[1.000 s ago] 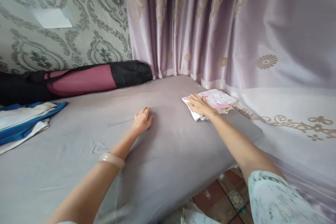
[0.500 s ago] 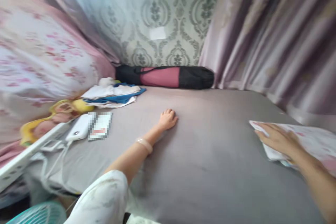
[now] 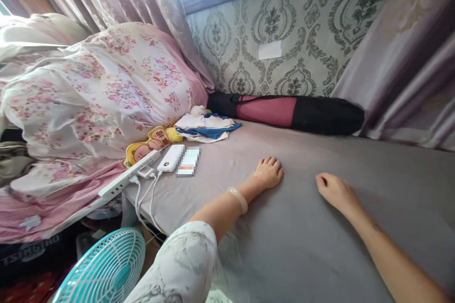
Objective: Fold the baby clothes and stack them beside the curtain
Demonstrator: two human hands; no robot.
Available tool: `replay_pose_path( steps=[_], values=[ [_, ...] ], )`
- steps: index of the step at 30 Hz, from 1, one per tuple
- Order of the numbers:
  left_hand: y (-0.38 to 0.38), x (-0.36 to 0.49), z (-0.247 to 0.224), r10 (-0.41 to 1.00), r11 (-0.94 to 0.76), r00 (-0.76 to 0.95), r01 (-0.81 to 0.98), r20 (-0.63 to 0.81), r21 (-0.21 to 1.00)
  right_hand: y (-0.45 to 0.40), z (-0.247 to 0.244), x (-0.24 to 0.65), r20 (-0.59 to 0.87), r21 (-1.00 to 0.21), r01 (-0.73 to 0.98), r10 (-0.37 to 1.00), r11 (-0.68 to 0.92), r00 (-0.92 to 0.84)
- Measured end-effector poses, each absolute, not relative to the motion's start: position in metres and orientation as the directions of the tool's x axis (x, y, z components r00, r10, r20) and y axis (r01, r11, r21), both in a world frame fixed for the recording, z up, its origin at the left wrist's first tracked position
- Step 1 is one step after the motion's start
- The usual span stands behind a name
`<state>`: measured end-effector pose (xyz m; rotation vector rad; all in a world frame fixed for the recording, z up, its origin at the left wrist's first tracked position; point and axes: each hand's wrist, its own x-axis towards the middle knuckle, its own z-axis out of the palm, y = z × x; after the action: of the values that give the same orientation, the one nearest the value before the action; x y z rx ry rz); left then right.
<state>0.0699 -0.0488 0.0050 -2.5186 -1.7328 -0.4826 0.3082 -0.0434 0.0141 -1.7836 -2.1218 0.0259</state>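
My left hand [image 3: 269, 173] lies flat on the grey bed sheet [image 3: 298, 241], palm down, with the fingers stretched out and a pale bangle [image 3: 239, 200] on the forearm. To its right, my right hand [image 3: 336, 191] is just over the sheet, its fingers curled in toward the thumb. A small dark gap shows between thumb and fingers, and I see nothing held there. Left of my hands, on the same sheet, are a white power bank [image 3: 172, 158] with cables and a blurred-out phone-shaped item [image 3: 189, 161]. Behind these sits a pile of folded white and blue clothes [image 3: 208, 128].
A black and red long bag [image 3: 266, 110] lies against the wall. On the left are a white power strip [image 3: 119, 184], a yellow plush toy [image 3: 142, 150] and a floral quilt [image 3: 117, 90]. A turquoise fan [image 3: 106, 270] stands below the bed's edge.
My view has swung left. The flat printed thing under my right hand is out of view, and that hand has come inward with its fingers curled. My left hand stays on the sheet.
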Motion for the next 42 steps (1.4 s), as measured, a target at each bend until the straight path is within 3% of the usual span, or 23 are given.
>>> replay_pose_path(
  steps=[4,8,10,13,19,24,30,34,42],
  values=[
    [-0.044,0.053,0.011,0.891,-0.437,0.394,0.879,0.226,0.19,-0.046,0.024,0.247,0.158,-0.247,0.931,0.959,0.27,-0.237],
    [-0.031,0.012,0.018,0.878,-0.479,0.444,0.824,0.18,0.302,-0.051,0.017,0.228,0.182,-0.248,0.926,0.952,0.286,-0.246],
    [-0.025,-0.016,0.022,0.911,-0.412,0.375,0.838,0.169,0.358,-0.053,0.01,0.228,0.222,-0.246,0.924,0.945,0.292,-0.24],
    [-0.018,-0.064,0.033,0.982,-0.152,0.089,0.9,0.168,0.409,-0.054,0.003,0.23,0.292,-0.23,0.919,0.923,0.322,-0.251],
    [-0.009,-0.161,0.065,0.934,0.15,-0.255,0.916,0.25,0.372,-0.052,-0.005,0.231,0.336,-0.224,0.908,0.902,0.355,-0.27],
    [-0.006,-0.22,0.094,0.842,0.343,-0.441,0.882,0.311,0.322,-0.051,-0.008,0.232,0.34,-0.227,0.907,0.902,0.354,-0.267],
    [-0.004,-0.266,0.107,0.774,0.495,-0.537,0.844,0.337,0.208,-0.053,-0.009,0.232,0.407,-0.219,0.893,0.869,0.392,-0.282],
    [-0.001,-0.283,0.102,0.792,0.54,-0.547,0.835,0.27,0.107,-0.054,-0.01,0.232,0.429,-0.216,0.89,0.858,0.402,-0.284],
    [0.002,-0.288,0.096,0.79,0.552,-0.554,0.829,0.264,0.089,-0.056,-0.009,0.231,0.428,-0.246,0.883,0.862,0.399,-0.27]
  ],
)
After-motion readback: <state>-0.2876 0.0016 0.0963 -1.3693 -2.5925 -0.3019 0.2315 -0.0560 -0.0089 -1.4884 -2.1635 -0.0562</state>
